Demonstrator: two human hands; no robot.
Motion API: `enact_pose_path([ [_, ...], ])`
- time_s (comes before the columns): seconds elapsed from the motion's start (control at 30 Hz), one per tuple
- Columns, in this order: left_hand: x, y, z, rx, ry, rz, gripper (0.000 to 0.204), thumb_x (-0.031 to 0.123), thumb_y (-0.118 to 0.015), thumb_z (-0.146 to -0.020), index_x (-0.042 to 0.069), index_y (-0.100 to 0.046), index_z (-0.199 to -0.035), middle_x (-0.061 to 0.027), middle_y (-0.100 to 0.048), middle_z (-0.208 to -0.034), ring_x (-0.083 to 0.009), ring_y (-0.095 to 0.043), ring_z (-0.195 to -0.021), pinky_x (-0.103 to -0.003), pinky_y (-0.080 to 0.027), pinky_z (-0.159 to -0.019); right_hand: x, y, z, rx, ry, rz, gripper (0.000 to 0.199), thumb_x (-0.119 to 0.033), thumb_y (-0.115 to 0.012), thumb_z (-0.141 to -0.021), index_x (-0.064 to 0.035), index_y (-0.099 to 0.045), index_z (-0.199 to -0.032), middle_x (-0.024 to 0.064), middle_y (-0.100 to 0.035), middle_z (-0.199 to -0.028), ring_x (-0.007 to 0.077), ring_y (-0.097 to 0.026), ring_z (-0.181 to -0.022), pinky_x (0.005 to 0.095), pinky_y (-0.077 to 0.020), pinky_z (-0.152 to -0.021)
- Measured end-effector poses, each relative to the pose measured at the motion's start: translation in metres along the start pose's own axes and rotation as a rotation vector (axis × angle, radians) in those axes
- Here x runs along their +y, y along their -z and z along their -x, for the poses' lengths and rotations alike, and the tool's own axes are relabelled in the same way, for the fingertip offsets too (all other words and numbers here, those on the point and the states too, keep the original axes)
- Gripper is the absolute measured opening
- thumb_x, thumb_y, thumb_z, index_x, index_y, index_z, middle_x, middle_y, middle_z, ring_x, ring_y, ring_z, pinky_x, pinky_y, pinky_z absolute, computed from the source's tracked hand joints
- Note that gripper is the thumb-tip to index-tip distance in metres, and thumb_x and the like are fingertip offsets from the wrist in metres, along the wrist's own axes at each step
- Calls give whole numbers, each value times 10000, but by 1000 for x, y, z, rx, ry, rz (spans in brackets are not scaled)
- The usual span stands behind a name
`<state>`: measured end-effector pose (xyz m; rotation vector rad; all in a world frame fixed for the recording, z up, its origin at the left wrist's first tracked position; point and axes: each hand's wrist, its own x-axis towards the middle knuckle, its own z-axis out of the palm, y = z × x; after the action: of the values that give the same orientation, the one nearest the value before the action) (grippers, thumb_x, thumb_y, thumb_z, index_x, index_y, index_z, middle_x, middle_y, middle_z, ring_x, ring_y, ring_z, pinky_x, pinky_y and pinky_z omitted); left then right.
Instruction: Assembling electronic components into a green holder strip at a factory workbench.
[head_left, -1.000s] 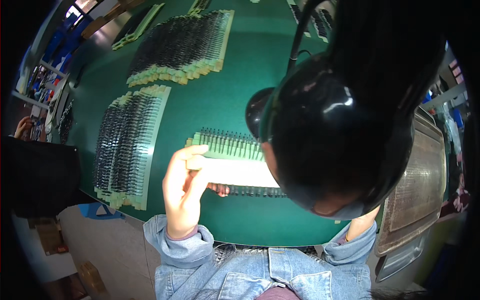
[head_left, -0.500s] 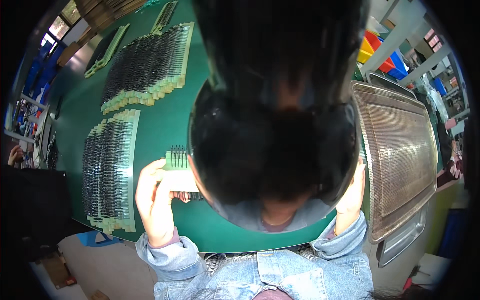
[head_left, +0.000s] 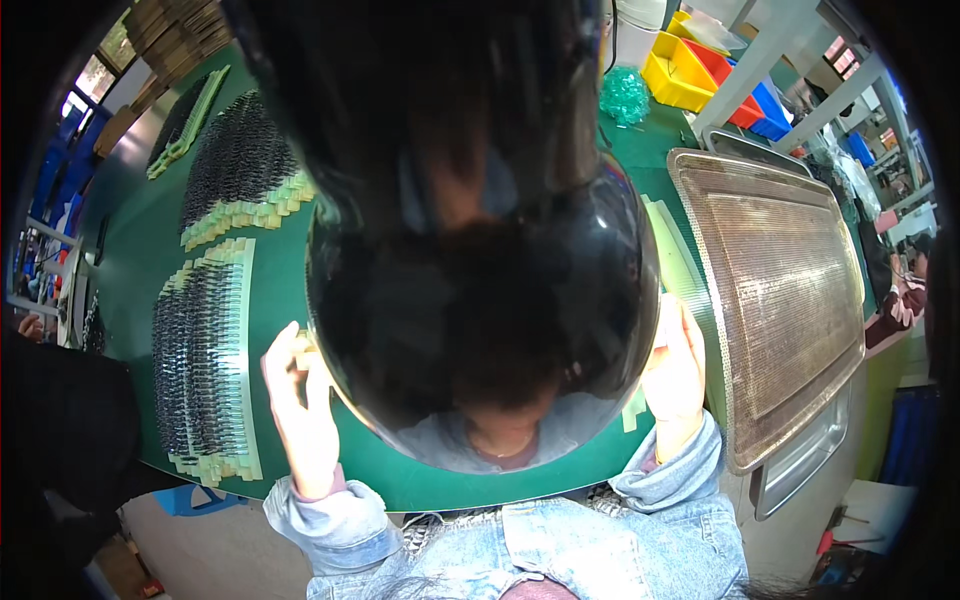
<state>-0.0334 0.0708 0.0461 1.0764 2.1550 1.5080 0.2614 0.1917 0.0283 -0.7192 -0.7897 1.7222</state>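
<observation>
A large glossy black dome-shaped lamp head (head_left: 480, 300) covers the middle of the view and hides the work between my hands. My left hand (head_left: 305, 420) is at its left edge, thumb and fingers bent together round a pale edge that runs behind the dome. At the right edge, my right hand (head_left: 675, 385) has its fingers closed, their tips partly hidden; what they hold does not show. Beside the right hand lies a small pale green piece (head_left: 632, 410). To the left lies a row of pale green strips with black pin-like parts (head_left: 203, 360).
Behind that row stands a further batch of loaded strips (head_left: 240, 165). Light green strips (head_left: 675, 250) lie beside a brown mesh tray (head_left: 790, 300) on the right. Yellow, red and blue bins (head_left: 680, 72) and a green tangled bundle (head_left: 625, 97) are at the back right.
The view has shifted, with the dome further left in it. The strip with black pins at my left hand has gone out of sight behind the dome. More of my right hand shows.
</observation>
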Motion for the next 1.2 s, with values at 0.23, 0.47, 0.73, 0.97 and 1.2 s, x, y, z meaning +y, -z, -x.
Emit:
enact_pose_path([
  [0.23, 32, -1, 32, -480, -441, -792, 560, 317, -705, -565, 83, -529, -1042, -140, -455, -1136, -328, -293, -1192, -542, -177, -945, 14, 6, -2, 165, -34, 124, 243, -162, -499, -862, 24, -482, -1017, 105, -546, -913, 193, -556, -874, 307, -455, -772],
  [0.47, 22, 30, 46, -802, -209, -116, 293, 148, -604, -762, 51, -566, -1036, -86, -562, -698, -218, -544, -601, -293, -449, -595, 11, 13, 5, -168, -26, 559, 392, -199, -418, -891, -16, -358, -1232, 111, -440, -1175, 225, -464, -1026, 353, -413, -859],
  [0.73, -15, 103, 46, -171, 372, 162, 144, 60, -567, -793, -26, -548, -907, -28, -553, -662, -61, -497, -489, -207, -397, -428, 21, 42, 8, -234, 41, 171, 437, -254, -363, -914, -79, -282, -1305, 97, -330, -1320, 247, -385, -1166, 411, -357, -950],
  [0.97, -69, 120, 14, 275, 75, -501, 183, 59, -586, -737, -33, -545, -890, -75, -565, -626, -147, -521, -499, -273, -417, -491, 33, 37, 8, -213, 131, 434, 413, -113, -453, -871, -12, -337, -1255, 99, -416, -1238, 213, -423, -1118, 357, -356, -932],
  [1.2, -89, 118, 10, 308, -22, -674, 257, 89, -613, -703, -15, -554, -931, -144, -569, -810, -268, -546, -727, -343, -427, -647, 26, 16, 10, -217, 165, 471, 377, -29, -489, -821, 21, -415, -1187, 92, -456, -1189, 189, -457, -1058, 317, -335, -927],
])
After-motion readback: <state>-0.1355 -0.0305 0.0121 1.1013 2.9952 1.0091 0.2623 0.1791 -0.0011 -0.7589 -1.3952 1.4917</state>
